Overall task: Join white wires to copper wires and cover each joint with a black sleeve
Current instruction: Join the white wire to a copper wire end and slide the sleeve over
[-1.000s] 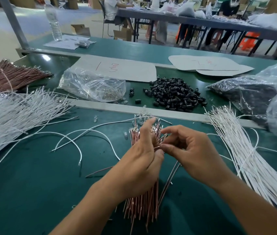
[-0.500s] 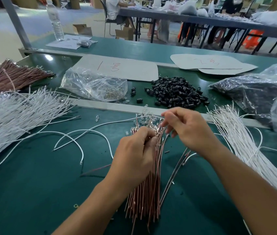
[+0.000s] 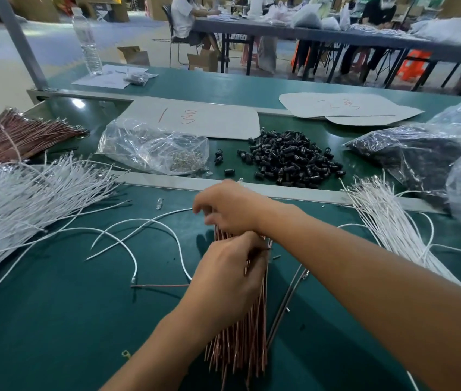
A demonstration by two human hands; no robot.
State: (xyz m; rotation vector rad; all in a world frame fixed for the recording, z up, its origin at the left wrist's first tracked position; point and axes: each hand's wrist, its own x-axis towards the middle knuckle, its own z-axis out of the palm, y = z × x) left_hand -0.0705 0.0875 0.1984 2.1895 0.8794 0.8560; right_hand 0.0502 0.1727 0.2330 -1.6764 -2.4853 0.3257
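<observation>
I see my left hand (image 3: pixel 229 280) gripping the copper wires (image 3: pixel 240 348), a bundle running to the green table's (image 3: pixel 54 320) front edge. My right hand (image 3: pixel 232 207) curls over its far tips; whether it pinches anything, I cannot tell. The black sleeves (image 3: pixel 291 159) are piled behind.

Green table (image 3: pixel 54 334), copper wires (image 3: pixel 237 351), white wires (image 3: pixel 12 207), blk sleeves (image 3: pixel 288 159).
</observation>
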